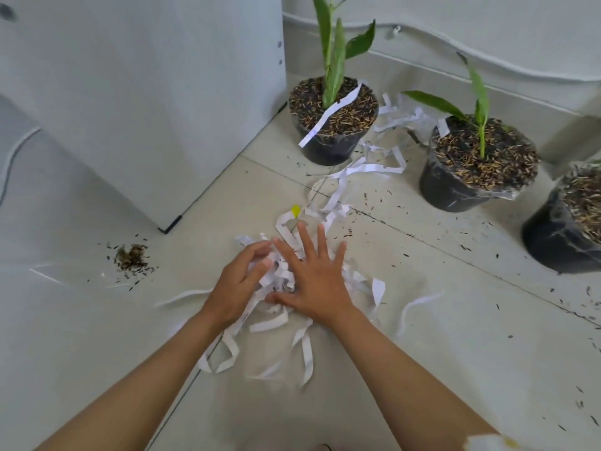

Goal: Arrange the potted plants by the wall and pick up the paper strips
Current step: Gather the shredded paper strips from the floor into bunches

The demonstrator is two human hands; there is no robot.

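Observation:
A heap of white paper strips (276,278) lies on the tiled floor in front of me. My left hand (237,284) curls around the left side of the heap and grips strips. My right hand (312,275) lies flat on top with fingers spread, pressing the heap. More strips (364,170) trail back toward the pots. Three black potted plants stand near the wall: the left pot (333,120) has one strip (328,117) draped over its soil, the middle pot (476,164) holds a small green shoot, and the right pot (566,222) is cut off by the frame edge.
A white cabinet (140,92) stands at the left with its corner near the heap. A small pile of spilled soil husks (131,258) lies on the floor at the left, and husks are scattered around the pots. A white cable (455,43) runs along the wall.

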